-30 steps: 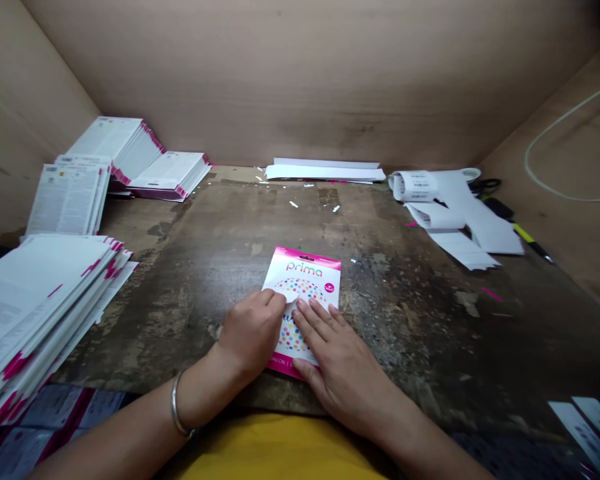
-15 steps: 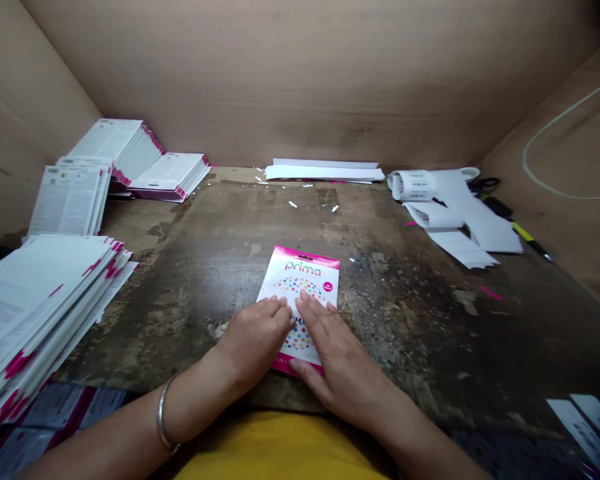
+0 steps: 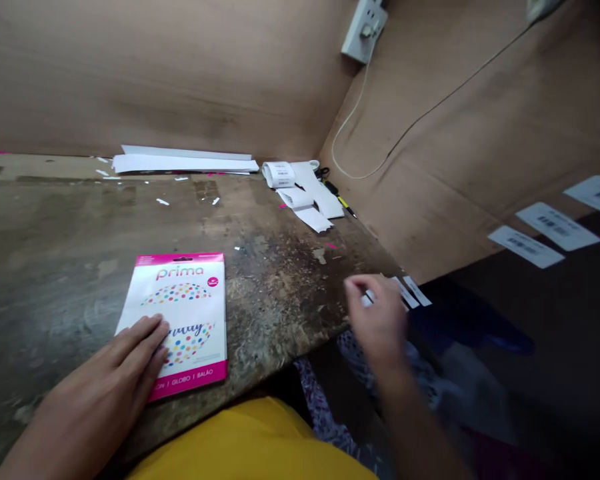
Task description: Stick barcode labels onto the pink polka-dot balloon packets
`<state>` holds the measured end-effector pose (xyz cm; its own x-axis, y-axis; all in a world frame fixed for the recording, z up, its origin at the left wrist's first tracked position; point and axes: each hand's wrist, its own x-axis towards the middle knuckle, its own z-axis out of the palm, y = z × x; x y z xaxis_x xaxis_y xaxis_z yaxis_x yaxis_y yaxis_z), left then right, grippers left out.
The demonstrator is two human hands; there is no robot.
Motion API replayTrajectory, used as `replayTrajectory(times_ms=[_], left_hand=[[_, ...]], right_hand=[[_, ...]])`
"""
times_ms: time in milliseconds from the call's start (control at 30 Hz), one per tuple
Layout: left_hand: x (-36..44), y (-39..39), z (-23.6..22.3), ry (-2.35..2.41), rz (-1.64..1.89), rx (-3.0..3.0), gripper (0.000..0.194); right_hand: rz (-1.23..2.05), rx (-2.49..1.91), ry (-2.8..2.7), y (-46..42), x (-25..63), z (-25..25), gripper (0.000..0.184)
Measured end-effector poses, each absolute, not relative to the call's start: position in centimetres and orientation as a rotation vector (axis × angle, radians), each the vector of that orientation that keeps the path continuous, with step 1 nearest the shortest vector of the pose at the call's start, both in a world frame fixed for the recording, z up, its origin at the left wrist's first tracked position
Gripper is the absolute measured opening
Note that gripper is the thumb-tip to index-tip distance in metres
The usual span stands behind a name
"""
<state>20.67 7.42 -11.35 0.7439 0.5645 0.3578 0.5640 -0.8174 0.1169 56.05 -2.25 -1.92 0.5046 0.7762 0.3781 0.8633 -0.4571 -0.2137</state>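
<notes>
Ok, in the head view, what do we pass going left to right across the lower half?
left hand → Prima balloon pack → right hand → barcode labels

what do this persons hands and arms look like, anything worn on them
The left hand and right hand are bare: no gloves, and no ring or sleeve shows on the visible forearms. A yellow garment shows at the bottom of the view.

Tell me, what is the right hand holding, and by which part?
The right hand seems to pinch a small white strip by one end, but the fingers partly hide it.
</notes>
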Motion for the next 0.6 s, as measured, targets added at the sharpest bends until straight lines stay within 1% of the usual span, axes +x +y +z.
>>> replayTrajectory(times_ms=[67,167,367,467,600], left_hand=[[20.1,7.5,-12.1,0.882,0.496,3.034,0.054],[19.6,7.6,-12.5,0.904,0.468,3.052,0.063],[19.7,7.9,-12.8,0.886,0.482,3.033,0.066],[19.8,7.9,-12.9,0.89,0.529,3.021,0.063],[19.6,7.9,-13.0,0.896,0.508,3.032,0.049]], right_hand=[[-0.283,-2.512,-1.274,-5.4,61.0,-1.5,0.026],[-0.165,-2.663,-1.194,-8.7,65.3,-2.1,0.027],[0.0,-2.78,-1.08,-9.6,66.0,-3.6,0.032],[0.074,-2.785,-1.04,-9.1,66.4,-3.9,0.035],[0.21,-2.738,-1.046,-8.9,67.4,-4.5,0.038]])
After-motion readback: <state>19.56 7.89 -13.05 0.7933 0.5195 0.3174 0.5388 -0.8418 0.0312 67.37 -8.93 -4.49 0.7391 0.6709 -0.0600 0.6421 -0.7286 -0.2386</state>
